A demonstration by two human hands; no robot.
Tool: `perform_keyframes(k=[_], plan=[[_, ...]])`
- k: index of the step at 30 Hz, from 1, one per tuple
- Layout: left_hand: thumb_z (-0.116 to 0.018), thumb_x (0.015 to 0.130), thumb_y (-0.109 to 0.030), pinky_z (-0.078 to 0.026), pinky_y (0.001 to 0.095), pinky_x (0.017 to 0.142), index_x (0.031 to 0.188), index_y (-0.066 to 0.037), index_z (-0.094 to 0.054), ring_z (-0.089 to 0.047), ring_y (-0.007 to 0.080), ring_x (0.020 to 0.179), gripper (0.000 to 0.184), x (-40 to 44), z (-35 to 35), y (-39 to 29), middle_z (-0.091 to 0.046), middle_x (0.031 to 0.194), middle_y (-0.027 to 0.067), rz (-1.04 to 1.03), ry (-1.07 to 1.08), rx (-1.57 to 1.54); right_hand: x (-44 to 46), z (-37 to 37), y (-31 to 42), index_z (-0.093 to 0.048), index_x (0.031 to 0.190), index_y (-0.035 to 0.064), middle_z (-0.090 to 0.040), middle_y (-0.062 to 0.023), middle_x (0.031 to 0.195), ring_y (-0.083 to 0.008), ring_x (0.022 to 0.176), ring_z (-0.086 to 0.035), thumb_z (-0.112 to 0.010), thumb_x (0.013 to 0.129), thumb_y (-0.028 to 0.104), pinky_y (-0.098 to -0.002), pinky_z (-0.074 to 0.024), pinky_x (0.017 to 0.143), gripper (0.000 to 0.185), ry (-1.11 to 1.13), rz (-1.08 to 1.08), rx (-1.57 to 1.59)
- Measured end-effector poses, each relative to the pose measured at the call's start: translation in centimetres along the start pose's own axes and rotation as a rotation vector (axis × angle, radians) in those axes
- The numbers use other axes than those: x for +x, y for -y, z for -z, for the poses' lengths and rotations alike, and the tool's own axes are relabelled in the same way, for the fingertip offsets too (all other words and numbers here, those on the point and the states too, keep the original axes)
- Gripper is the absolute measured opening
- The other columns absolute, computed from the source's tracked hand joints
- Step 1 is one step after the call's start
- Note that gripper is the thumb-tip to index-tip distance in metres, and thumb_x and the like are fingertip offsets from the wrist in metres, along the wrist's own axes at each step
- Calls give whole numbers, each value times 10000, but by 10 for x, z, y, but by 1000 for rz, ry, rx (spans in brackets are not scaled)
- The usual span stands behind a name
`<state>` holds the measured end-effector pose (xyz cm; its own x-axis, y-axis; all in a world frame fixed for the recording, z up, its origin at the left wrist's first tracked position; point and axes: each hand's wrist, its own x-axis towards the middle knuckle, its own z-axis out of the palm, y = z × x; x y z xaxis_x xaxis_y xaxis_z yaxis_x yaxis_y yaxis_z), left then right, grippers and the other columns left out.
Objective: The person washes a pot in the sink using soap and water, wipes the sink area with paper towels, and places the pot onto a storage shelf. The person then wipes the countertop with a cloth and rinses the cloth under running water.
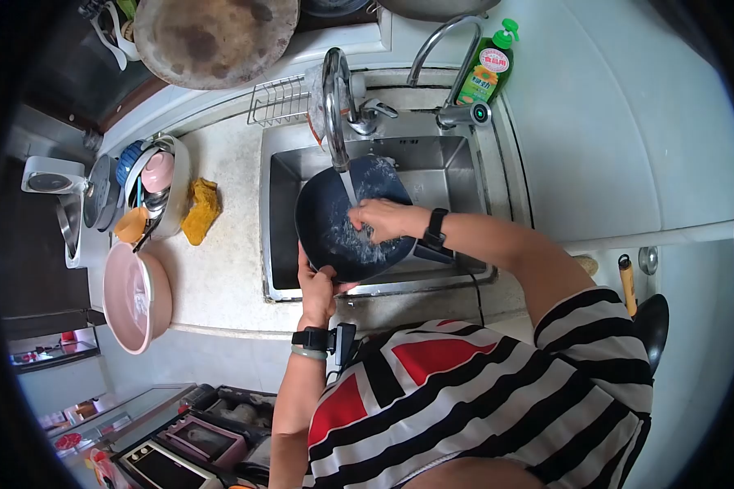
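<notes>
A dark, deep pan [322,224] with rounded corners is tilted in the steel sink [457,175], with whitish suds across its inside. My left hand [316,287] grips its near rim, thumb on the rim and fingers below. Inside the pan my right hand [383,218] presses down with curled fingers; whatever lies under them is hidden. From the curved faucet [334,98] water runs into the pan beside my right fingers.
A second tap [444,57] and a green soap bottle [488,65] stand behind the sink. A wire rack [277,102] is at the back. On the left are a yellow cloth [201,212], a dish basin [181,163] of bowls and a pink tub [163,293].
</notes>
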<state>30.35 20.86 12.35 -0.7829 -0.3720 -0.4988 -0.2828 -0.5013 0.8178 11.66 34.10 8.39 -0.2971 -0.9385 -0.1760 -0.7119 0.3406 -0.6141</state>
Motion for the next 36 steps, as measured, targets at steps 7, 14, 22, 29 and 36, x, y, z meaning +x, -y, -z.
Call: perform_keyframes(k=[7, 14, 22, 29, 36], plan=[[-328, 716, 131, -621, 366, 523, 1434, -197, -173, -653, 356, 808, 804, 1, 1, -11, -481, 1197, 219, 28, 29, -85, -40, 80, -7, -580, 896, 57, -594, -13, 867, -88, 736, -552, -734, 671, 42, -224, -454, 617, 273, -370, -171, 915], [-329, 739, 135, -617, 383, 523, 1463, -204, -76, -650, 349, 825, 839, 16, 33, -4, -473, 1221, 224, 55, 62, -82, -91, 29, -39, -576, 761, 58, -579, -101, 780, -295, 730, -575, -603, 684, -19, -345, -467, 650, 112, -692, -418, -107], [-350, 775, 116, -616, 396, 543, 1475, -194, 22, -632, 371, 910, 851, 44, 62, -17, -403, 1326, 215, 134, 141, -65, -24, 110, 183, -559, 751, 36, -530, -92, 844, -248, 779, -556, -591, 688, -24, -322, -455, 675, 93, -562, -76, 31], [-376, 809, 99, -616, 366, 582, 1480, -199, -24, -637, 299, 927, 813, 56, 89, -31, -436, 1315, 178, 166, 205, -10, 107, 154, 178, -571, 777, 19, -512, -126, 880, -283, 870, -550, -587, 706, -34, -344, -448, 762, 91, -992, 130, -341], [-349, 787, 132, -613, 426, 619, 1478, -238, -40, -578, 336, 1053, 843, 59, 99, -54, -343, 1395, 147, 182, 296, -34, 121, 119, 149, -605, 1131, 55, -539, -164, 1256, -358, 1094, -517, -650, 784, 64, -380, -412, 937, 350, -827, -63, -414]])
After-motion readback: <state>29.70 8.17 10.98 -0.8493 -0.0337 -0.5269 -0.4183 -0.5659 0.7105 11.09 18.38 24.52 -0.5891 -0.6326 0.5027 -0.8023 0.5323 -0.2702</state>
